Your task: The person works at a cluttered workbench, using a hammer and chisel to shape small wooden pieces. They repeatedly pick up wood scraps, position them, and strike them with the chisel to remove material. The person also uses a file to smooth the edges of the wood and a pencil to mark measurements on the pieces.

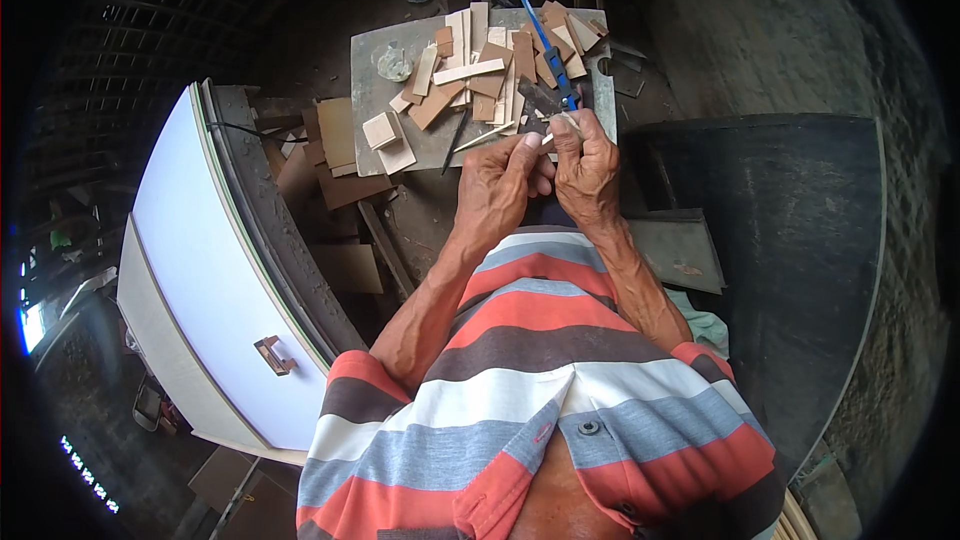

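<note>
Both the left hand (497,185) and the right hand (588,175) are pinching one small pale strip (547,141), which sits between them over the near edge of the counter (368,98). In my judgement, it could slip or snap if the two grips pull unevenly, as little length is free (much of it is hidden from me). Just beyond the right hand lies a long blue tool (546,48); a forward push might knock it. Ahead of both hands, loose wood pieces (466,72) crowd the space and may slide; farther to their left rest a clear bowl (393,63) and some small blocks (381,130).
</note>
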`<state>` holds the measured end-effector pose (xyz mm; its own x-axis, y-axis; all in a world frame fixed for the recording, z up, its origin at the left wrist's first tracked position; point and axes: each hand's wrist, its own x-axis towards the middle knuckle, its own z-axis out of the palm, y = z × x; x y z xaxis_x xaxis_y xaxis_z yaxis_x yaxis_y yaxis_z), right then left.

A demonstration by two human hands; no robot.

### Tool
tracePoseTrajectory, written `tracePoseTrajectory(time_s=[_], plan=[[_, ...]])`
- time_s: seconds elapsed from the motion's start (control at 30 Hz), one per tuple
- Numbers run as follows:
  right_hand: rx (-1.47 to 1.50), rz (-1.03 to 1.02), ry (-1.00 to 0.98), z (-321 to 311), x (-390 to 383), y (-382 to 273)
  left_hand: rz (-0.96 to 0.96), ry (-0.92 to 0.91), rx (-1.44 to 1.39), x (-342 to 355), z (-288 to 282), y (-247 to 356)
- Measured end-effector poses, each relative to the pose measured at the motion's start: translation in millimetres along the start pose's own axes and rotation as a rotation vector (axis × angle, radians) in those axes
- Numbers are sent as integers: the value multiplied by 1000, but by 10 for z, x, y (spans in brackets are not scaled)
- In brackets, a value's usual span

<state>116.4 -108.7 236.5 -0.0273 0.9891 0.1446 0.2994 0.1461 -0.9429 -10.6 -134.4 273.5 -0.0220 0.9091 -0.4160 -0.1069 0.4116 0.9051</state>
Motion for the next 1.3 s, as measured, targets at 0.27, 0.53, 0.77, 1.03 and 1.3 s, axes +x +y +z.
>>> tracePoseTrajectory(time_s=[0.27,0.53,0.77,1.03,1.3], plan=[[508,529,-180,-227,-38,60,-219,38,-433,60,-84,-82],[428,505,-433,-305,-51,81,-257,-117,-406,76,-161,-113],[694,647,-496,-357,-3,75,-199,-239,-491,30,-202,-47],[816,777,-49,-929,-135,953,-71,-235,-504,-246,-322,295],[747,613,-494,-471,111,-154,-116,-158,-626,5,-214,-8]])
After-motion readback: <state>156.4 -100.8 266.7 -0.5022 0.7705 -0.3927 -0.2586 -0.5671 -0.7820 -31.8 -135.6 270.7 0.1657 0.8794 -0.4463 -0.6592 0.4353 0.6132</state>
